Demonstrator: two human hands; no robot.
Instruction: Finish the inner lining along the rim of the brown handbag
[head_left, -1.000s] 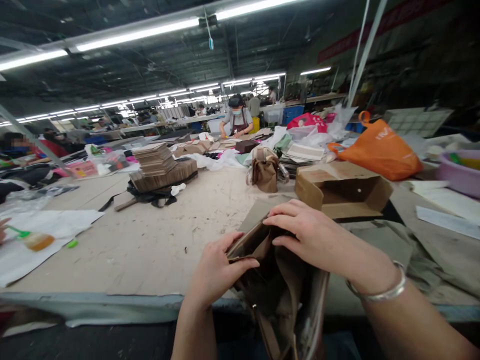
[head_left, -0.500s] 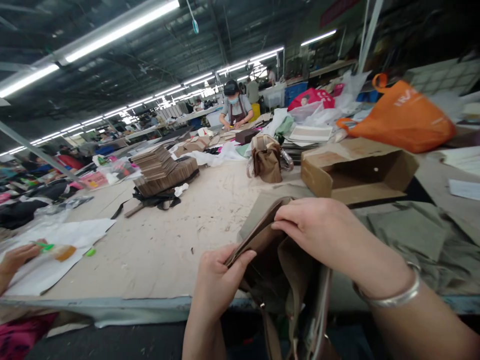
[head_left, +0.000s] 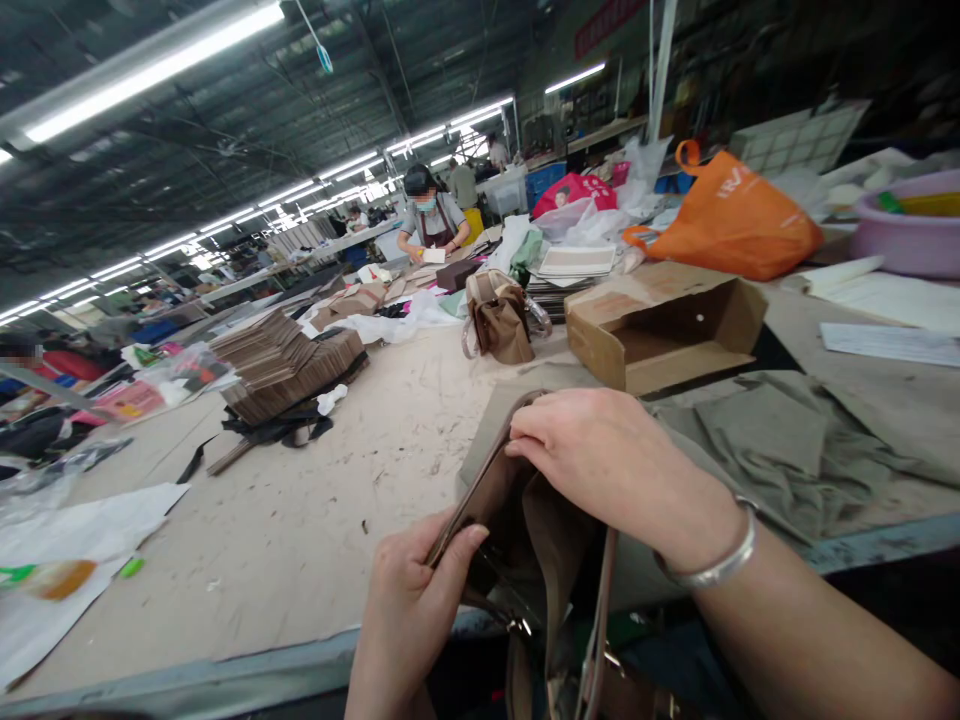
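A brown bag (head_left: 551,560) with straps and metal fittings hangs over the table's front edge, its mouth gaping. My left hand (head_left: 420,585) pinches the rim at the near left, thumb inside and fingers outside. Further along the same rim, my right hand (head_left: 592,440) grips the edge between thumb and fingers; a silver bangle circles that wrist. Greenish-grey fabric (head_left: 495,420) lies just behind the bag's rim. The bag's inside is dark, and its lower part drops below the table edge.
On the table (head_left: 300,560) stand a stack of brown pieces (head_left: 292,360), a small brown bag (head_left: 499,320), an open cardboard box (head_left: 660,330) and an orange bag (head_left: 739,215). Crumpled fabric (head_left: 795,440) covers the right side. A bottle (head_left: 60,578) lies on white paper. A co-worker (head_left: 431,215) works opposite.
The view has turned to the right, bringing a purple basin into sight. A co-worker's hand by the bottle has left the view. Both my hands still hold the bag's rim.
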